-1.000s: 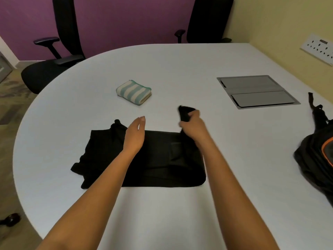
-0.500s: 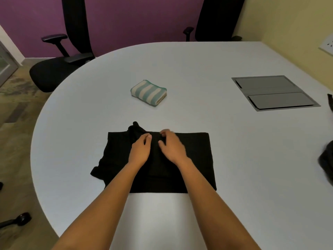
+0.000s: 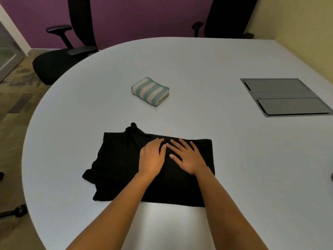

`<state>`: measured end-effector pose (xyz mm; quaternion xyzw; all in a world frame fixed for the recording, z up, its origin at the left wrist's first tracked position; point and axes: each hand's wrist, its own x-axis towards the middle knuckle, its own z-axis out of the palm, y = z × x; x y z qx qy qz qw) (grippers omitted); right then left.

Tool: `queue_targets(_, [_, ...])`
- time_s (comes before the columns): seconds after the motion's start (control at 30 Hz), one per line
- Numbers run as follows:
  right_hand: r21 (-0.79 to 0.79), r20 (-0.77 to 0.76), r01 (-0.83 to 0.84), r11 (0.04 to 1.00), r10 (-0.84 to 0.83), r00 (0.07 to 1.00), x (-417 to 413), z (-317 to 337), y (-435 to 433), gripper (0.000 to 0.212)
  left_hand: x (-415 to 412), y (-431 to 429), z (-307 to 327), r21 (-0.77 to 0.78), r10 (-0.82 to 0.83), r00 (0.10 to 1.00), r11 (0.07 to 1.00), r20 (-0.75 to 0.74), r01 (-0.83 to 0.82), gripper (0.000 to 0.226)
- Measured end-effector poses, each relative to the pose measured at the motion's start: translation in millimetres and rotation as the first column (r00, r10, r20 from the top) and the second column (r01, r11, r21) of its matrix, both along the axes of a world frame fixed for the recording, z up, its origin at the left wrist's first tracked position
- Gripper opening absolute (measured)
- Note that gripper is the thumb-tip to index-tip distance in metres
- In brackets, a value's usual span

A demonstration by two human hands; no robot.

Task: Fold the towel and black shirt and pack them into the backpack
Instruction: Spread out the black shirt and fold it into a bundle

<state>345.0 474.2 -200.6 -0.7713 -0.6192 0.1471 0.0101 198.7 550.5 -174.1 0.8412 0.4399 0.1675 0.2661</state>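
- The black shirt [image 3: 117, 165] lies flat on the pale grey tabletop [image 3: 198, 65], near the person's edge. It is folded into a rough rectangle, with its collar poking out at the far edge and a sleeve jutting out at the left.
- The left hand [image 3: 152, 159] rests palm down on the middle of the shirt. Its grip is flat, with the fingers straight and close together, holding nothing.
- The right hand [image 3: 187, 157] lies palm down just beside it, on the right half of the shirt. Its grip is spread, with the fingers straight and fanned apart, pinching nothing.
- The 2 forefingers come very close; I cannot tell whether they touch.
- The towel [image 3: 150, 91], striped teal and cream, sits folded into a small thick bundle farther out on the tabletop. It is beyond the shirt and well apart from it and from both hands.
- A grey cable hatch [image 3: 284, 97] with 2 flaps is set flush into the tabletop at the right, well apart from shirt and towel.
- The left office chair [image 3: 57, 64] and the right office chair [image 3: 228, 17], both black, stand past the far edge of the tabletop.
- A purple wall [image 3: 137, 18] runs behind the chairs, and a yellow wall [image 3: 297, 33] runs along the right.
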Motion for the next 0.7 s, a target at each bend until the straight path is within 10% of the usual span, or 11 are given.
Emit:
queue_targets(0.23, [0.003,0.000,0.349,0.937,-0.349,0.937,14.4,-9.3,-14.3,0.053,22.0,-22.2,-6.5,0.124,-0.040,0.985,0.990,-0.167,0.061,0.045])
queue_targets(0.47, [-0.081,-0.120,0.877,0.474,-0.878,0.463,-6.3,-4.5,-51.5,0.057,42.8,-53.9,-13.3,0.020,-0.081,0.974,0.996,-0.213,0.087,0.048])
queue_targets(0.6, [-0.311,-0.283,0.901,0.301,-0.935,0.215,-15.4,11.6,-58.2,0.072,50.7,-72.5,-16.8,-0.099,-0.054,0.984,0.994,-0.172,0.037,0.050])
queue_targets(0.7, [-0.189,-0.382,0.952,0.240,-0.911,0.153,-12.7,21.6,-72.9,0.063,57.2,-82.2,-14.5,-0.130,0.006,0.995,0.991,-0.102,-0.019,0.054])
